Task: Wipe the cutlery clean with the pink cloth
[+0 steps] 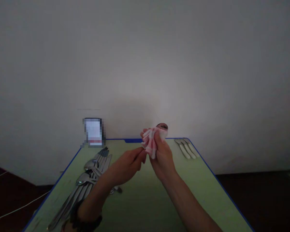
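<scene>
Above the middle of the table, my right hand [163,158] is closed round a pink and white cloth [151,143]. The rounded metal bowl of a spoon [162,126] sticks out past the cloth at its upper right. My left hand [132,161] pinches close to the cloth's lower left, where the spoon's handle end would lie; the fingers cover most of it. The cloth hides the middle of the spoon.
Piled cutlery [87,180], with several spoons and forks, lies on the left of the green, blue-edged table [145,206]. Several forks [187,149] with pale handles lie side by side at the back right. A blurred phone-like screen [93,130] stands at the back left against the wall.
</scene>
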A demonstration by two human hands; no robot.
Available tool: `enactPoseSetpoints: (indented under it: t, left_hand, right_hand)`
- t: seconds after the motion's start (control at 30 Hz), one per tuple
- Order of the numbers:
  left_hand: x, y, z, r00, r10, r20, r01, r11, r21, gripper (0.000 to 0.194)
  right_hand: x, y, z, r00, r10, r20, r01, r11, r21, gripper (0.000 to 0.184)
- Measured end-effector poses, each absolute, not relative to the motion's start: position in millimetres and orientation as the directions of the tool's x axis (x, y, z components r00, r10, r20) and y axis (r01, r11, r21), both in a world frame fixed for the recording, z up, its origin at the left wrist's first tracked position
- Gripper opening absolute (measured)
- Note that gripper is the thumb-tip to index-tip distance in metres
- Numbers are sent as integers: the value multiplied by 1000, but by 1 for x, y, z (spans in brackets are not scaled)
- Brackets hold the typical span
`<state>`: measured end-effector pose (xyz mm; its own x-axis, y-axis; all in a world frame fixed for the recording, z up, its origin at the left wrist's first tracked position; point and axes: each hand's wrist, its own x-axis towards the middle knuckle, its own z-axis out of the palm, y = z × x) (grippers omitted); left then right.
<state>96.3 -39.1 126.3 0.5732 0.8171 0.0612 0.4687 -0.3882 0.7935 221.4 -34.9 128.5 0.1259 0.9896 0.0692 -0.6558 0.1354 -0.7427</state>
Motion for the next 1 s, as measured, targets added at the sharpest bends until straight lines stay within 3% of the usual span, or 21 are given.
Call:
enactPoseSetpoints:
  t: [0.17,0.27,0.33,0.47,0.57,0.67,0.77,0.9,1.0]
  left_hand:
    - [74,-36,132,598,801,-31,568,-397,721,38]
    - [53,-36,145,646,760,-70,568,-419,708,41]
    - [37,-35,152,667,742,-66,565,-446,694,37]
    - [9,-31,159,611,791,-14,567,-425,705,34]
    - [1,-32,160,581,814,21,586,-436,684,33]
    - [6,-36,162,598,799,63,593,-494,636,31]
    - [14,-40,166,603,789,120,573,-532,623,30]
    - [15,-39,165,567,790,231,474,-543,693,25]
    - [13,-38,158,474,819,324,364,-517,775,24]
  right_hand:
    - [237,-23,122,122,987,107,-522,155,-839,27]
    - [253,-27,134,27,972,234,-227,234,-945,28]
    - [262,-35,145,-78,950,304,16,306,-952,27]
    - [274,-50,164,-275,907,319,423,413,-807,22]
    - [275,-58,170,-379,882,280,595,464,-656,22]
    - [270,-66,173,-489,858,155,671,484,-561,17]
    - [264,-75,176,-566,822,65,668,503,-549,15]
    - [263,-83,182,-517,826,224,560,524,-642,17]
    - [265,-81,182,-292,870,397,456,492,-742,19]
